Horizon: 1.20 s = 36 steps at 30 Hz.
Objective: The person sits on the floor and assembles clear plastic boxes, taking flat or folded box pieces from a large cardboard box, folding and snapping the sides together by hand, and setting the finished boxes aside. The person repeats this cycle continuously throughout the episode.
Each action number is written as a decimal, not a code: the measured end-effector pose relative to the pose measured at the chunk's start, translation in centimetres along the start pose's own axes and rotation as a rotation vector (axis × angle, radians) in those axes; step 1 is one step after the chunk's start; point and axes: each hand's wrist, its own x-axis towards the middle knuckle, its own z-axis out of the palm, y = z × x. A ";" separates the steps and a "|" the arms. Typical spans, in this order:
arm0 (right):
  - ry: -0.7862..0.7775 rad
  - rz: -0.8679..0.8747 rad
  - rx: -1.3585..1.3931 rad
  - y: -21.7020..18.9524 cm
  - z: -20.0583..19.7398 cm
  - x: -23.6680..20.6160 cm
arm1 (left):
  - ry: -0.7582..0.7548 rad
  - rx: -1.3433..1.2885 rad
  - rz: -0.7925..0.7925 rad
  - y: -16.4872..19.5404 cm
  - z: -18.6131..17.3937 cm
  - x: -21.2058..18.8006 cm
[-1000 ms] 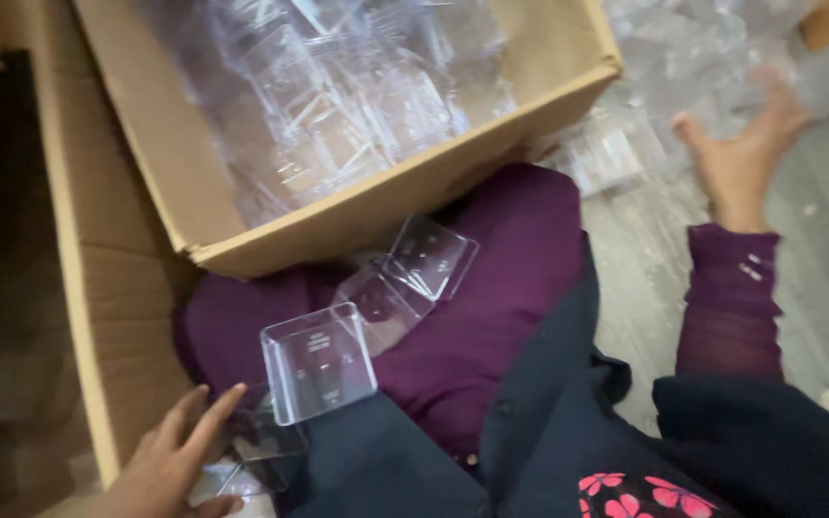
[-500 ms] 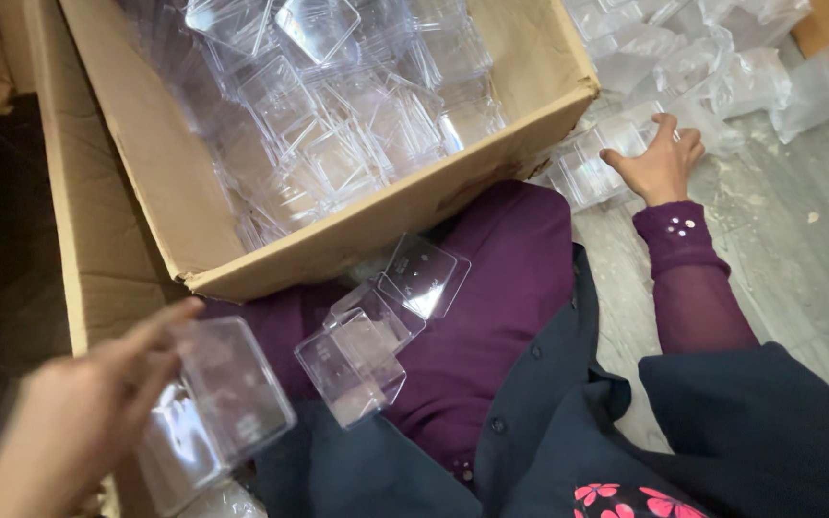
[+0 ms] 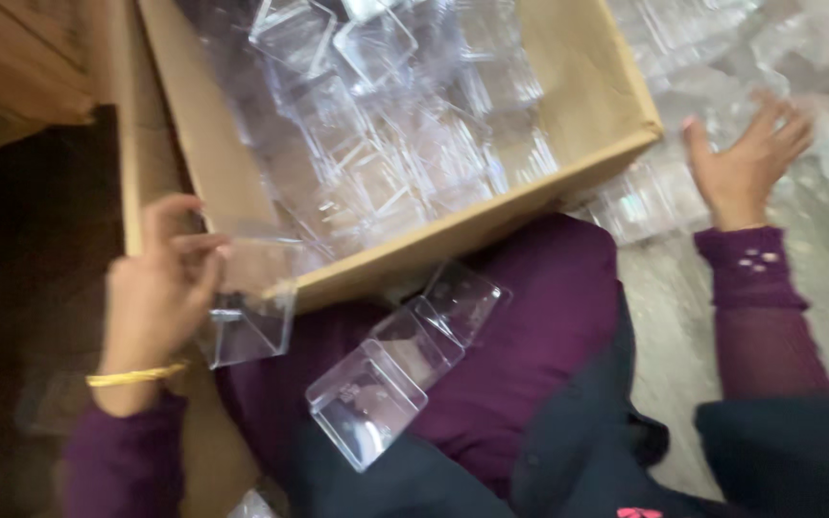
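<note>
A large brown cardboard box (image 3: 587,125), open at the top and heaped with clear plastic containers (image 3: 386,134), lies just right of the left hand (image 3: 160,288). Its front edge touches the purple lap (image 3: 530,364) below. The left hand is clamped on a clear square plastic box (image 3: 251,307), fingers over its top and thumb on the near side; the box is see-through, with sharp corners and a hinged lid, held against the carton's lower left corner. Below and to the right of that hand, a row of similar clear boxes (image 3: 405,364) lies on the lap. The right hand (image 3: 746,163) is spread open, fingers apart, over loose clear containers (image 3: 645,201) on the floor (image 3: 674,384), past the carton's right corner.
</note>
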 end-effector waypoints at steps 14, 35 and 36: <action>-0.887 -0.589 -0.293 -24.4 17.5 13.8 | -0.064 -0.338 -0.156 0.9 -0.3 -2.5; -1.256 -0.850 0.434 -27.7 17.6 7.9 | -0.532 -0.488 0.133 0.7 -2.0 -2.7; -1.317 -0.860 0.426 -28.1 16.6 7.4 | -0.520 -0.533 0.203 0.2 -2.0 -2.8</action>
